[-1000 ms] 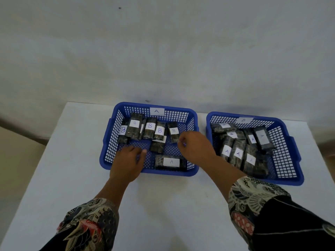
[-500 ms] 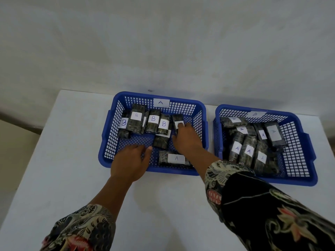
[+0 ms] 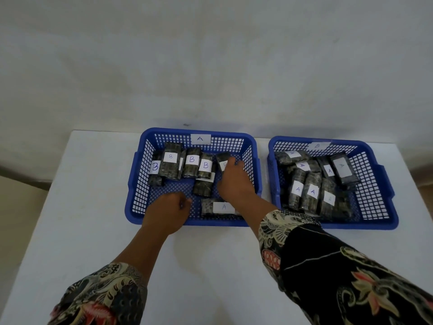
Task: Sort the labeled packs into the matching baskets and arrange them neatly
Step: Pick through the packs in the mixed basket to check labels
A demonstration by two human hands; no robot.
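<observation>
Over the last second the right hand (image 3: 234,181) has travelled from the near right corner of the basket tagged A (image 3: 140,181) to its far right side, and its fingertips (image 3: 230,160) now press on the rightmost pack (image 3: 221,158) of the back row, whose label is half covered; whether they have closed round it cannot be told. The left hand (image 3: 167,213) has barely moved: it rests over the near rim, fingers loosely curled, holding nothing.

Judging from this, the person is about to lift out a wrongly placed pack, so sorting has hardly begun.

By count, two blue baskets stand side by side on the white table (image 3: 210,266). The left one shows four packs clearly marked B, the touched pack, one with its label turned under (image 3: 203,187), and a single A pack (image 3: 220,207) lying crosswise in front. The basket tagged B (image 3: 389,184) holds roughly seven packs, those readable marked A
</observation>
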